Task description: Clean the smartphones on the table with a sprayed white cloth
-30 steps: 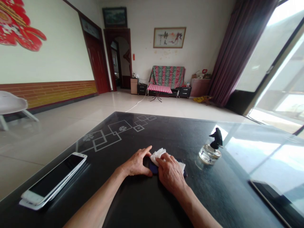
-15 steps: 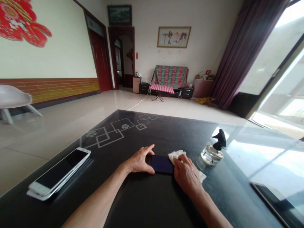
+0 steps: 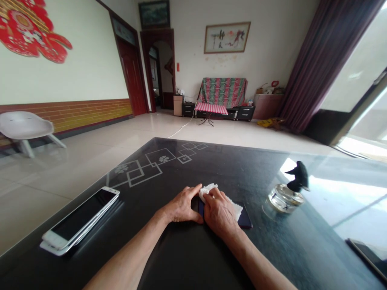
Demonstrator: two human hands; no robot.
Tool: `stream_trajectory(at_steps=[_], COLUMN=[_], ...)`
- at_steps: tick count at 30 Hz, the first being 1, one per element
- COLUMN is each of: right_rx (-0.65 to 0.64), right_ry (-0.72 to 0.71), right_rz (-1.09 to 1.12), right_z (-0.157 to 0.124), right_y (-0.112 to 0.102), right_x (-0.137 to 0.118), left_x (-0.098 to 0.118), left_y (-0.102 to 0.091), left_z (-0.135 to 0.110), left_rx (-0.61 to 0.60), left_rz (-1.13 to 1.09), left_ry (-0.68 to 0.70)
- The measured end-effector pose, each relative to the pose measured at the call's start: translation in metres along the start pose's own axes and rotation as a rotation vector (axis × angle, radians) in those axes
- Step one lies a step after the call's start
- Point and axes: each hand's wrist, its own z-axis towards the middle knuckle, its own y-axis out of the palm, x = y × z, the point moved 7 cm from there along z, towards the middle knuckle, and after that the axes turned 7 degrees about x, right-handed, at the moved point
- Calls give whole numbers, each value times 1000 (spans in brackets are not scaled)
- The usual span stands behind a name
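Wiping appears to be the step in hand

Head view: my left hand [image 3: 186,206], thumb and fingers parted widely, holds the left end of the navy phone [image 3: 246,219], flat on the table [image 3: 172,257]. My right hand [image 3: 220,211], fingers bent, grips the tissue [image 3: 237,209] against the screen. Next move, in my judgement: even pressure, phone kept steady. Counted: one tissue, one spray bottle [image 3: 282,198], two stacked white phones [image 3: 83,217], one black phone [image 3: 367,255] at right.

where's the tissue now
In the head view, the white tissue is right of centre, under the right hand, on a flat dark object, near the left hand.
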Motion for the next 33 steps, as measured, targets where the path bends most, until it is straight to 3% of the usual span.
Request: stream_trajectory(at_steps=[7,17,24,33], right_rx=[-50,4,-237,-291], right_ry=[-46,-47,-189,-267], right_rz=[80,59,182,147], right_z=[-10,-34,-33,-40], right_y=[-8,-33,-34,-33], right_x=[2,47,50,45], left_x=[1,13,12,13], left_y=[-1,-3,0,-1], left_z=[-1,0,0,-1], left_rx=[9,2,-12,-6], left_rz=[4,-6,9,35], left_ry=[3,69,122,126])
